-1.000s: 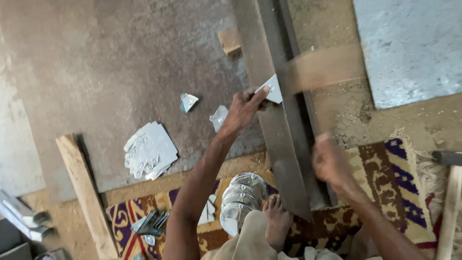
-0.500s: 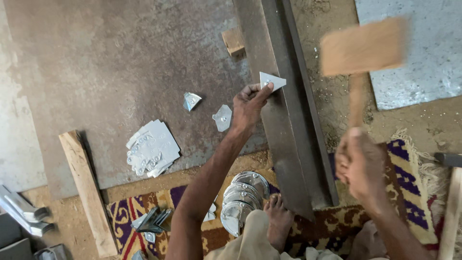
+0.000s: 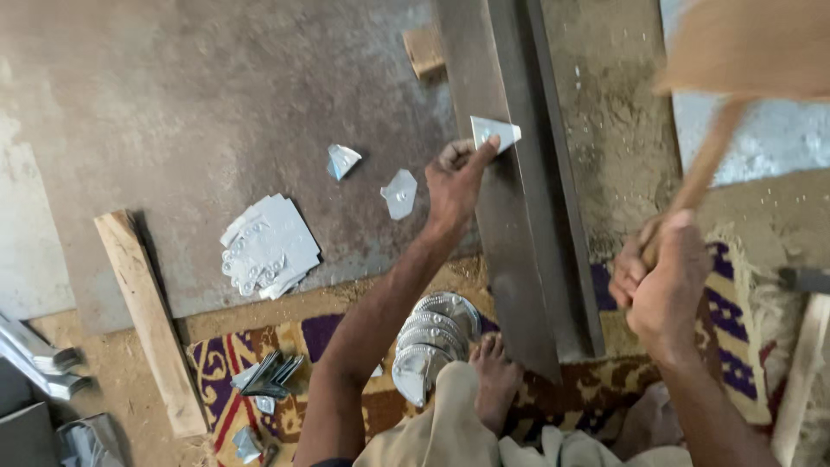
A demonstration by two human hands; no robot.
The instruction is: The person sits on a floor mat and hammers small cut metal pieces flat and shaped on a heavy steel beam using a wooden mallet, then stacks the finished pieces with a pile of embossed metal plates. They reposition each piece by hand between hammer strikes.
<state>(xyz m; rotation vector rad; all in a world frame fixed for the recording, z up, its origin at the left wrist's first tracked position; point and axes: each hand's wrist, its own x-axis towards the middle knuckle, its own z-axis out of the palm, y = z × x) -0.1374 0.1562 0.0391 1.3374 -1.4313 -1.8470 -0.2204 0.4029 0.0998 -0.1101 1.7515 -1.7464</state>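
The left hand point(image 3: 456, 177) pinches a small triangular sheet-metal piece point(image 3: 494, 131) by its near corner, pressing it flat on the long steel bar point(image 3: 510, 251) — thin, light, stiff stock with likely sharp edges, best held at the corner. The right hand point(image 3: 664, 281) is closed around a raised wooden mallet point(image 3: 743, 52) — blurred.

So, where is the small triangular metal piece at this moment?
In the head view, the triangular metal piece lies on the long steel angle bar, upper middle, pinned by the left hand; the right hand holds the wooden mallet raised.
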